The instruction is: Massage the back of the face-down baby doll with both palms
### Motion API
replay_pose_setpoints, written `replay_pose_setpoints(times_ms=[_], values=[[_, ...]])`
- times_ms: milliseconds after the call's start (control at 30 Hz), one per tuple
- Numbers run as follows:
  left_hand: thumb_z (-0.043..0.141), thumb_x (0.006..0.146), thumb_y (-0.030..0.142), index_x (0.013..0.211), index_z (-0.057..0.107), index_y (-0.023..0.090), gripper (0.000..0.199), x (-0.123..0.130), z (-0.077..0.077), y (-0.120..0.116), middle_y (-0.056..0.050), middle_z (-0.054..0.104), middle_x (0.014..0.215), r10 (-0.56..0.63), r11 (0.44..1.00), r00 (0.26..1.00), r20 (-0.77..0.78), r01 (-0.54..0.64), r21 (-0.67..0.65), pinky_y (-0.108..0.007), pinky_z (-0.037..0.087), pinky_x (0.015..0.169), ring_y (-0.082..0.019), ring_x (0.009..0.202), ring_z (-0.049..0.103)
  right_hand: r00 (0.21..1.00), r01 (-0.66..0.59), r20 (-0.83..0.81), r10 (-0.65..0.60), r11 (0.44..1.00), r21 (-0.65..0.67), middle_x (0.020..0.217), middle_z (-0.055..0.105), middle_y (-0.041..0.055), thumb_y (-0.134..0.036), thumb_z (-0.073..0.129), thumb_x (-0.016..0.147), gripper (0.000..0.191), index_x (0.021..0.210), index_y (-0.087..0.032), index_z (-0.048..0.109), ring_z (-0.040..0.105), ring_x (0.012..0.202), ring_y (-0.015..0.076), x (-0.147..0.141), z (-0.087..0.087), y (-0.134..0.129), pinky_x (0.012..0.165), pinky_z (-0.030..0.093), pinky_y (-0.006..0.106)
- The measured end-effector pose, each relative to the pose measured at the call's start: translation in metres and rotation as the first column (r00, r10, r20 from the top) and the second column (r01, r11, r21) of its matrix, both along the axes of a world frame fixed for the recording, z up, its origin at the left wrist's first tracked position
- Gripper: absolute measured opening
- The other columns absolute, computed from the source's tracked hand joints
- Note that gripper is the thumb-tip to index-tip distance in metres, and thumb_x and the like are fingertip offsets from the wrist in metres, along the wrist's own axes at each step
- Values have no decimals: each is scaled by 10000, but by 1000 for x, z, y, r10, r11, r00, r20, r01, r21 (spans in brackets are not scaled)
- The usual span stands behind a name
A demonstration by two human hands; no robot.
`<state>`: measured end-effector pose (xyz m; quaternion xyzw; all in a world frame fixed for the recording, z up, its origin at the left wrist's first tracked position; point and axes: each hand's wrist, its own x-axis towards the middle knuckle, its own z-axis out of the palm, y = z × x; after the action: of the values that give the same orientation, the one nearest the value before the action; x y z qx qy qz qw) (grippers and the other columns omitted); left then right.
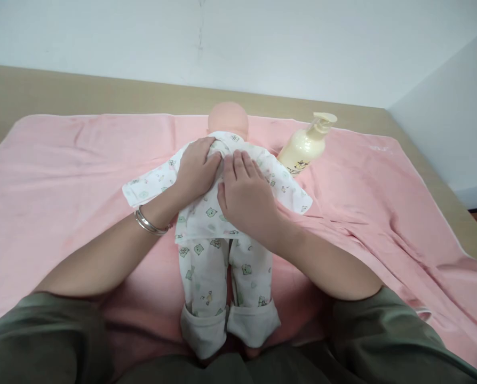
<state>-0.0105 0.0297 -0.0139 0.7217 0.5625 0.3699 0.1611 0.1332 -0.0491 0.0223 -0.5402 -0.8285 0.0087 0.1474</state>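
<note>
A baby doll (228, 118) lies stretched out on a pink blanket (82, 160), its bare head pointing away from me and no face showing. It is dressed in a white long-sleeved top (206, 218) and white trousers (246, 277), both printed with small green animals, the trouser cuffs rolled up. My left hand (198, 166) rests on the top at the doll's left-side shoulder, fingers laid over the cloth. Flat on the middle of the upper back is my right hand (248, 197), its fingers extended. Neither hand grasps an object.
A cream pump bottle (304, 146) leans at a tilt beside the doll's right-hand sleeve. Under the blanket is a wooden tabletop (102, 88), with a white wall (122, 42) behind it. Folds ripple the blanket on the right.
</note>
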Motion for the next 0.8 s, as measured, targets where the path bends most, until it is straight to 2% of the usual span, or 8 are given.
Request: replay_pose_setpoints(times_ms=[67, 133, 267, 367, 500, 633, 700, 800], values=[[384, 961, 263, 1342, 659, 94, 500, -1, -1, 0, -216, 685, 1387, 10, 1000, 1000, -4, -10, 18, -544, 437, 1225, -362, 1331, 616, 999, -42, 5, 42, 999, -8, 1687, 374, 282, -224, 368, 1051, 620, 1604, 54, 404, 326, 1619, 406, 0, 0, -1, 1360, 265, 583], [387, 1000, 298, 1362, 643, 113, 480, 2, -2, -8, -215, 664, 1423, 11, 999, 1000, -21, -11, 34, -549, 389, 1267, -365, 1396, 577, 998, -54, -26, 52, 996, -71, 1711, 357, 241, -223, 367, 1044, 632, 1623, 28, 386, 297, 1639, 360, 6, 2, 12, 1379, 238, 551], [417, 1029, 330, 1522, 513, 116, 546, 10, -1, -33, -202, 476, 1648, -25, 999, 999, -46, 26, 24, -595, 214, 1355, -369, 1608, 341, 990, 41, -125, -71, 972, -229, 1778, 191, 207, -256, 396, 1025, 722, 1672, 27, 247, 137, 1687, 321, 20, 2, 51, 1397, 169, 527], [406, 1015, 289, 1565, 464, 77, 593, 15, 0, -42, -218, 406, 1694, -30, 999, 998, -48, 30, -14, -604, 172, 1364, -368, 1645, 261, 981, 62, -163, -101, 971, -232, 1779, 183, 207, -289, 397, 1022, 741, 1673, 27, 239, 131, 1687, 330, 23, 0, 60, 1391, 166, 556], [445, 981, 262, 1515, 528, 131, 557, 10, -2, -26, -166, 480, 1657, -24, 999, 1000, 14, 24, -34, -609, 205, 1358, -362, 1615, 333, 992, 67, -96, -82, 986, -155, 1715, 344, 247, -299, 366, 1049, 687, 1634, 61, 332, 281, 1643, 367, 15, 3, 36, 1371, 248, 563], [475, 928, 238, 1264, 687, 232, 397, 0, -5, -3, -128, 699, 1380, -22, 1000, 998, 67, 21, 17, -595, 387, 1269, -360, 1384, 575, 999, 46, 23, -44, 995, -84, 1625, 458, 309, -267, 369, 1065, 627, 1572, 97, 431, 411, 1574, 410, 9, 13, 10, 1335, 325, 579], [448, 928, 238, 1253, 687, 216, 404, 0, -3, -3, -148, 720, 1310, -13, 999, 999, 30, 12, 30, -592, 425, 1230, -360, 1299, 614, 1000, 20, 19, -18, 994, -105, 1623, 470, 297, -245, 373, 1061, 608, 1564, 86, 453, 417, 1575, 394, 11, 16, 13, 1340, 325, 559], [406, 972, 282, 1418, 598, 103, 517, 6, 3, -19, -213, 625, 1477, 1, 1000, 998, -56, -1, 4, -614, 339, 1290, -392, 1454, 510, 994, -15, -105, -7, 977, -212, 1689, 413, 214, -264, 358, 1056, 620, 1599, 25, 428, 321, 1632, 341, 21, 14, 35, 1356, 310, 531]])
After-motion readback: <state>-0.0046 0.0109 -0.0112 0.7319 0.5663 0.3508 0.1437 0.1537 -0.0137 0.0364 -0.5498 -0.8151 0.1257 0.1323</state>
